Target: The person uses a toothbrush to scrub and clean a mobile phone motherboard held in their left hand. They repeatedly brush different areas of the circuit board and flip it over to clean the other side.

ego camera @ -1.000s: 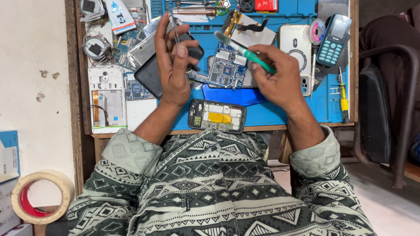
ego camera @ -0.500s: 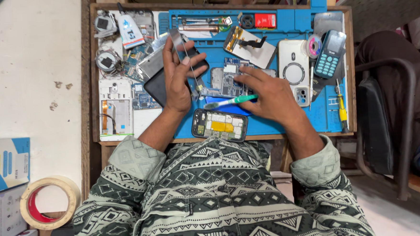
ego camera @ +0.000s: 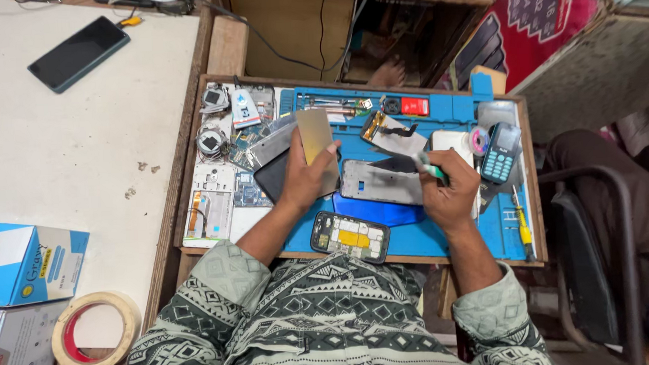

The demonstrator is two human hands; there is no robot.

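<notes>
Phone frame — a pale, flat rectangle — lies on the blue work mat between the person's two hands, its near edge over a dark blue panel. The left hand is closed on a thin beige plate (held upright, its top edge tilted away from the body), thumb on one side and fingers behind. The right hand rests at the frame's right edge, curled around a green-tipped tool whose tip points towards the frame's upper corner.

Just in front of the frame, at the mat's near edge, sits an opened phone with its yellow and white insides showing. To the right stand a small keypad phone and a roll of pink tape; a yellow-handled screwdriver lies along the mat's right side. Loose circuit boards and phone parts crowd the left part of the wooden tray.

On the white table to the left lie a dark smartphone, blue boxes and a roll of tan tape — all well apart from the hands.
</notes>
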